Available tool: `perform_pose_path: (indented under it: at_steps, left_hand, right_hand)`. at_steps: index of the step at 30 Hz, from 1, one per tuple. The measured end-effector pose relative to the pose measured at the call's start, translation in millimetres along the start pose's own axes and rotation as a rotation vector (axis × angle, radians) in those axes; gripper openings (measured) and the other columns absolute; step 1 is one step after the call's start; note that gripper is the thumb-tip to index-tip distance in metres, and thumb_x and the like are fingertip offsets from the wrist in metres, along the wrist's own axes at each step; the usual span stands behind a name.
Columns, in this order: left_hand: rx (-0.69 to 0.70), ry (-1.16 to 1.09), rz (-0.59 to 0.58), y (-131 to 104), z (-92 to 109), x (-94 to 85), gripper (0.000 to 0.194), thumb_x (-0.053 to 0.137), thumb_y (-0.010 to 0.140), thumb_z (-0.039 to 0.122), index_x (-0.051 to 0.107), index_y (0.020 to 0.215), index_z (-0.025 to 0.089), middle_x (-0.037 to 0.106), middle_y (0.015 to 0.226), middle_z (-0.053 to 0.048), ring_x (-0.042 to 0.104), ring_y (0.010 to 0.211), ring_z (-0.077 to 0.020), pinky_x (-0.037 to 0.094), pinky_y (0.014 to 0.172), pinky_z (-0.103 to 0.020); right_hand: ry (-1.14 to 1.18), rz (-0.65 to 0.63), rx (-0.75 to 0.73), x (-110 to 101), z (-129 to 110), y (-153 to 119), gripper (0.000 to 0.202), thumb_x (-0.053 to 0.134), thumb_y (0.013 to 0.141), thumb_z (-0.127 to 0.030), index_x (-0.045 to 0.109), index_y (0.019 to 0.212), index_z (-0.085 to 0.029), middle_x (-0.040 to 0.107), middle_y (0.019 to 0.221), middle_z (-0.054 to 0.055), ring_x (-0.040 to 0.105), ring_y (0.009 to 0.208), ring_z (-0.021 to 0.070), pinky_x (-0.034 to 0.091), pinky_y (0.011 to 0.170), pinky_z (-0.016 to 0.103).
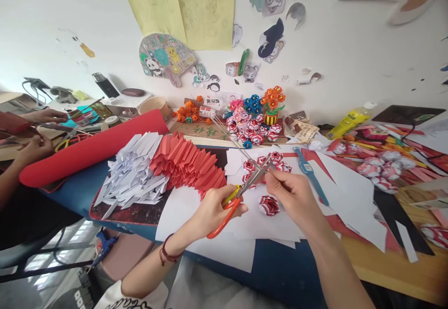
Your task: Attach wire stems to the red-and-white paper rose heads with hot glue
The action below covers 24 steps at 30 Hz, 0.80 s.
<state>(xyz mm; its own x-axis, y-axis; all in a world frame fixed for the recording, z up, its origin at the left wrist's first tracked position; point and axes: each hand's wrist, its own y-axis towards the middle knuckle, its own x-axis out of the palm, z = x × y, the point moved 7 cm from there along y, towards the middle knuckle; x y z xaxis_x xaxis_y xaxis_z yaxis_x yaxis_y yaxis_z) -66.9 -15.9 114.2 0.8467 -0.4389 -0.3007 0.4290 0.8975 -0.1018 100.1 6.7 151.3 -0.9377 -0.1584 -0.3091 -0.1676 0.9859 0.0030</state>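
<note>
My left hand (210,208) grips a pair of scissors (223,221) with an orange and yellow handle. Their blades point up and to the right, towards my right hand (290,191). That hand is closed in a pinch beside the blades, and what sits between its fingertips is too small to make out. Thin pale wires (235,137) slant from the back of the table to the blades. Just below my right fingers lies a red-and-white paper flower (269,205) on white paper sheets (210,248). Several more paper flowers (275,157) lie behind the blades.
Left of my hands are heaps of folded white paper strips (135,169) and red paper strips (189,164). A red roll (98,145) lies beyond, near another person's hands (35,148). To the right are a blue watch (311,173), paper scraps (353,197) and a yellow bottle (350,121).
</note>
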Motion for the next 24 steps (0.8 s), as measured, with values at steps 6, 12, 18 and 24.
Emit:
perform_pose_path:
  at_steps: [6,12,18,24]
  left_hand:
    - [0.01,0.016,0.014,-1.8,3.6,-2.7,0.019,0.061,0.089,0.034,0.059,0.081,0.016,0.068,0.072,-0.003,0.058,0.065,-0.0146,0.04,0.06,-0.022]
    - [-0.001,0.025,0.008,-2.8,3.2,-2.2,0.018,0.061,0.089,0.034,0.059,0.082,0.017,0.068,0.071,-0.002,0.057,0.064,-0.014,0.04,0.059,-0.022]
    - [-0.007,0.069,0.008,-0.3,4.1,-0.8,0.016,0.059,0.087,0.033,0.058,0.084,0.017,0.062,0.07,0.0,0.05,0.059,-0.0121,0.037,0.056,-0.022]
    - [0.16,0.08,0.042,-5.3,-3.2,-2.8,0.031,0.055,0.091,0.039,0.052,0.113,0.018,0.048,0.072,0.003,0.041,0.06,-0.0125,0.037,0.058,-0.025]
  right_hand:
    - [0.068,-0.092,-0.003,2.0,0.4,-0.3,0.053,0.049,0.093,-0.062,0.039,0.062,-0.02,0.032,0.059,-0.004,0.023,0.051,0.0082,0.017,0.047,0.027]
    - [0.071,-0.13,-0.008,0.6,-1.8,0.9,0.052,0.051,0.094,-0.059,0.04,0.061,-0.02,0.031,0.057,-0.004,0.024,0.051,0.008,0.016,0.047,0.027]
    - [0.096,-0.144,0.017,0.4,1.3,0.3,0.045,0.052,0.094,-0.056,0.054,0.069,-0.018,0.033,0.058,-0.005,0.024,0.05,0.0079,0.015,0.047,0.027]
    - [0.198,-0.076,0.026,-3.7,8.8,3.3,0.043,0.055,0.093,-0.055,0.065,0.08,-0.016,0.026,0.055,-0.006,0.023,0.05,0.0086,0.012,0.05,0.029]
